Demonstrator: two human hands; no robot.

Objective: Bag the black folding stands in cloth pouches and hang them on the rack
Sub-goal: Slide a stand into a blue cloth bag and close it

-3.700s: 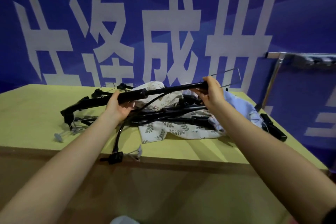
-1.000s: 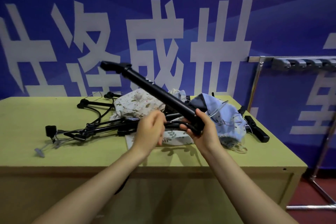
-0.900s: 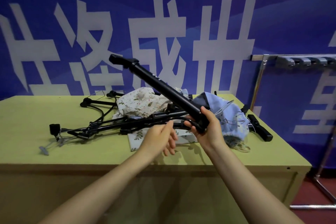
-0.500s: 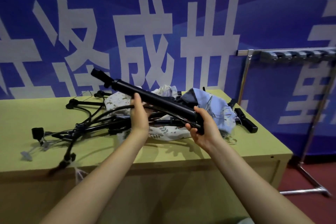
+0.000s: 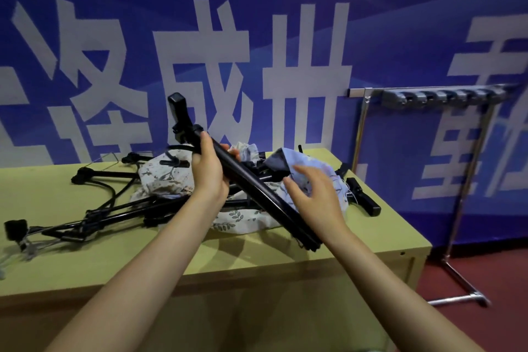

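Observation:
My left hand (image 5: 210,171) grips a folded black stand (image 5: 257,188) near its upper end and holds it slanted above the table, head up at the left, foot down at the right. Free of the stand, my right hand (image 5: 315,194) hovers with loosely spread fingers just beside its lower half, over a light blue cloth pouch (image 5: 308,168). A white leaf-print pouch (image 5: 163,177) lies crumpled behind my left hand. More black stands (image 5: 114,214) lie tangled on the left of the table.
The yellow-green table (image 5: 371,237) ends at the right near another black stand (image 5: 361,200) lying by the edge. A metal rack (image 5: 363,123) with a row of grey hooks (image 5: 440,97) stands to the right on the red floor. A blue banner wall is behind.
My right hand has let go of the stand's lower end and now hovers open over the blue pouch. My left hand has slid up and tilted the stand steeper.

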